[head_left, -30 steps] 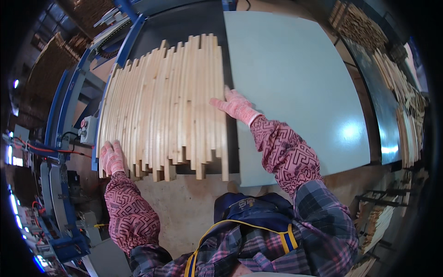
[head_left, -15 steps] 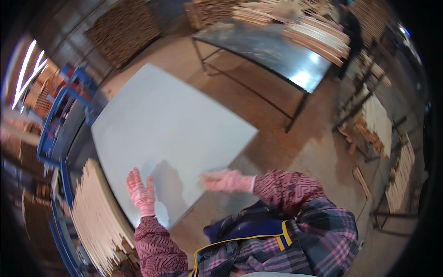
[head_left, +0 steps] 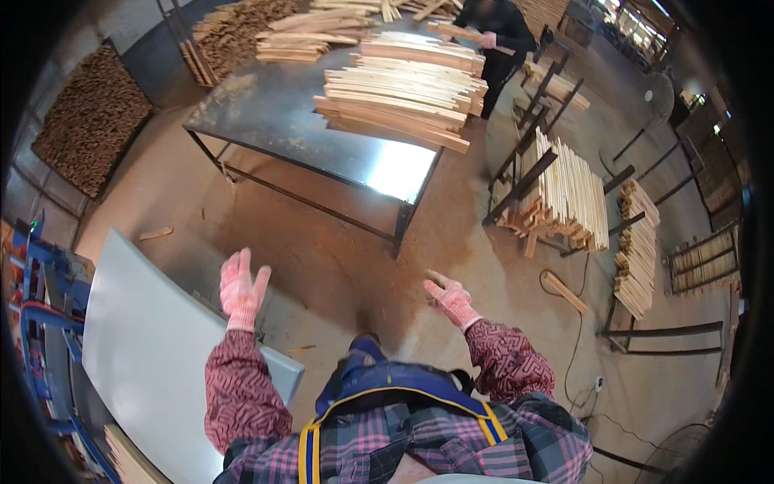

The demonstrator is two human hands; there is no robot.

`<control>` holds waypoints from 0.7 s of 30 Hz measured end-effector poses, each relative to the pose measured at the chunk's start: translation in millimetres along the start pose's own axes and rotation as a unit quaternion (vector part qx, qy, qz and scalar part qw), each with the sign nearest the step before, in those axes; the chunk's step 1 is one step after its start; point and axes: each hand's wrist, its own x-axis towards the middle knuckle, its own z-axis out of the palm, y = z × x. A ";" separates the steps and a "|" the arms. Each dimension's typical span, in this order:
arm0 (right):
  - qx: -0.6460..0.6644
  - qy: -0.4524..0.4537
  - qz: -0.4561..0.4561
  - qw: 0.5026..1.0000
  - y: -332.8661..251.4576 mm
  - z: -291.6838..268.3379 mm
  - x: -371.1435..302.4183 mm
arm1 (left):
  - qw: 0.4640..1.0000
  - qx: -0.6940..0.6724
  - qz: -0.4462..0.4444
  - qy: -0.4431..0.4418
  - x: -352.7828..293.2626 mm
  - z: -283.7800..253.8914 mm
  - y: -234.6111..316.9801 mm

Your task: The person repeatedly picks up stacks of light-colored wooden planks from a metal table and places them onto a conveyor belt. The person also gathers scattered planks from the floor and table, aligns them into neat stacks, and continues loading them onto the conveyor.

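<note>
My left hand [head_left: 242, 284], in a pink-and-white knit glove, is raised with its fingers stretched out and thumb apart, holding nothing. Nearest to it is a smooth pale grey tabletop [head_left: 153, 323] at my left, whose edge runs beside my left forearm. Over the floor to the right, my right hand [head_left: 449, 297] wears a matching glove. Its fingers are extended and empty, touching nothing. Patterned maroon sleeves cover both forearms, and a blue apron [head_left: 387, 385] with yellow trim is around my waist.
Ahead stands a dark metal-topped table [head_left: 274, 121] piled with wooden strips [head_left: 403, 89]; a person [head_left: 504, 36] works behind it. Racks of wooden strips [head_left: 564, 194] stand right, with a cable [head_left: 576, 363] on the floor. Blue machinery [head_left: 48, 282] is at far left.
My view has swung right, so the grey tabletop now sits farther left. My right hand has moved away from the tabletop and is over the floor; my left hand is raised past its edge.
</note>
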 end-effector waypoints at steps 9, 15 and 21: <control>-0.331 0.092 -0.062 0.937 -151.0 -91.5 224.2 | 0.963 -0.080 0.133 -0.222 151.2 72.7 146.9; -0.570 0.123 -0.318 0.747 -145.9 -121.7 399.8 | 0.968 -0.132 0.094 -0.190 105.3 96.3 194.4; -0.558 -0.017 -0.238 0.794 -149.9 -65.7 412.6 | 0.893 -0.075 -0.204 -0.395 29.4 106.3 238.1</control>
